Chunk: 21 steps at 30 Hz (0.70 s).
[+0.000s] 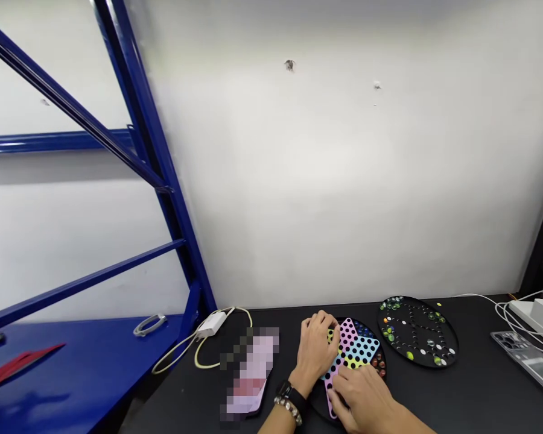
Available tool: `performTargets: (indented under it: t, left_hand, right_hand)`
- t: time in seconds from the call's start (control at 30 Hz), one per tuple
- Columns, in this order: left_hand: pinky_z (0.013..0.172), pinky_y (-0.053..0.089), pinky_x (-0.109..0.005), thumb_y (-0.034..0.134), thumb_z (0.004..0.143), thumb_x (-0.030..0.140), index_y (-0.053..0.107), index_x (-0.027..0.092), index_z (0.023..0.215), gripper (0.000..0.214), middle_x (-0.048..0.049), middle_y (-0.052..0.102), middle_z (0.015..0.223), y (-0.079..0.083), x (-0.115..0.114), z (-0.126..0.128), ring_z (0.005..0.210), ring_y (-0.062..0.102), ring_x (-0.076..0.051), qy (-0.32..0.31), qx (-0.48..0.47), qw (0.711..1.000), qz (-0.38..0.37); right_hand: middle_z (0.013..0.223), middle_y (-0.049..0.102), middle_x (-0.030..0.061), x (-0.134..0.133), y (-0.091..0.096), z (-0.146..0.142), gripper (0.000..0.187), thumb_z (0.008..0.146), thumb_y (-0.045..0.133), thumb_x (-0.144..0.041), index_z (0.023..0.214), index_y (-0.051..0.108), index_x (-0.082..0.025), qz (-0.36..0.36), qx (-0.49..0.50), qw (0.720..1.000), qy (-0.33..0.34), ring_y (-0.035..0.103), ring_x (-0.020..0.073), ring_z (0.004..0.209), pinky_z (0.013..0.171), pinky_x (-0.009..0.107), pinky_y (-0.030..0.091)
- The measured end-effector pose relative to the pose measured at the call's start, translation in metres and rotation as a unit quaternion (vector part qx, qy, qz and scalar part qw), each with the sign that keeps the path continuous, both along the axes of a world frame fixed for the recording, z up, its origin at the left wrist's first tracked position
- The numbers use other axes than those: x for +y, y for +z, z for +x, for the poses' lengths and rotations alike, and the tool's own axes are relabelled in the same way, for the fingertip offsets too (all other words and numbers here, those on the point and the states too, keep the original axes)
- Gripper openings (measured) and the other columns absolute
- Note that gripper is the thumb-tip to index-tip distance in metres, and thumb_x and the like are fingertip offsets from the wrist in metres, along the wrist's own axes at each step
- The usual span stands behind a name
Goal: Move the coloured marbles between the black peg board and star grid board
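Hands [317, 345] [363, 395] at star board [353, 352] edges, tray [403, 339] close

Saw at left a blue metal rack [151, 120], with a coiled pale cable [160, 317] and red strips [15, 367] on a blue surface [95, 380]. Spotted on the black table [181, 398] a white adapter [211, 324] with a yellowish cable [196, 354], near a blurred lilac phone-shaped object [260, 361]. Noticed a gouge [289, 64] in the white wall [321, 169] and, at far right, a white power strip [522, 313].
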<state>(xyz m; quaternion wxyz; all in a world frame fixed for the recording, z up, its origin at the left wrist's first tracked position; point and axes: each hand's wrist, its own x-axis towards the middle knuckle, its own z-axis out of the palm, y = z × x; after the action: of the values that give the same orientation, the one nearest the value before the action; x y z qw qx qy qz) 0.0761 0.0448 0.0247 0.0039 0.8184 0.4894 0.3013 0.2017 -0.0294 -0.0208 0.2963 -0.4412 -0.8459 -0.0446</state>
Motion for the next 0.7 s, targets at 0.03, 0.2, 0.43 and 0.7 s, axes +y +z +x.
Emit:
performTargets:
  t: [0.03,0.2,0.43,0.7]
  left_hand:
    - [0.087,0.038,-0.036,0.043,0.093,0.021,0.059,0.023,0.085,0.017,-0.0005,0.063,0.092,0.000,0.000,0.000,0.087,0.057,-0.018,-0.001,0.002,1.000,-0.001]
    - [0.087,0.038,-0.036,0.043,0.093,0.020,0.058,0.023,0.085,0.018,0.0001,0.062,0.092,-0.002,0.001,0.000,0.086,0.057,-0.018,-0.006,0.000,1.000,0.003]
    - [0.085,0.039,-0.035,0.042,0.093,0.021,0.057,0.023,0.084,0.018,0.0001,0.062,0.091,0.001,-0.001,0.001,0.085,0.058,-0.018,-0.007,-0.007,1.000,0.004]
    - [0.086,0.040,-0.036,0.043,0.092,0.021,0.057,0.023,0.086,0.016,-0.0005,0.063,0.092,0.004,-0.002,0.001,0.086,0.059,-0.019,-0.013,-0.013,1.000,-0.001]
  right_hand:
    - [0.070,0.063,-0.0004,0.000,-0.002,-0.001,0.015,0.084,0.051,-0.028,0.070,0.053,-0.022,0.018,-0.014,1.000,-0.008,0.049,0.0121,0.054,0.053,0.027,0.023]
    - [0.069,0.061,-0.0012,0.002,-0.005,-0.001,0.009,0.079,0.054,-0.025,0.071,0.052,-0.022,0.082,-0.019,0.996,0.010,0.054,0.0136,0.057,0.052,0.028,0.027]
    - [0.065,0.056,-0.0003,0.000,-0.013,-0.004,0.009,0.074,0.056,-0.023,0.069,0.049,-0.022,0.203,-0.011,0.979,0.016,0.049,0.0141,0.058,0.051,0.028,0.025]
    - [0.066,0.055,0.0015,0.002,-0.019,0.001,0.012,0.076,0.056,-0.026,0.067,0.050,-0.022,0.202,-0.014,0.979,0.016,0.048,0.0166,0.064,0.059,0.030,0.031]
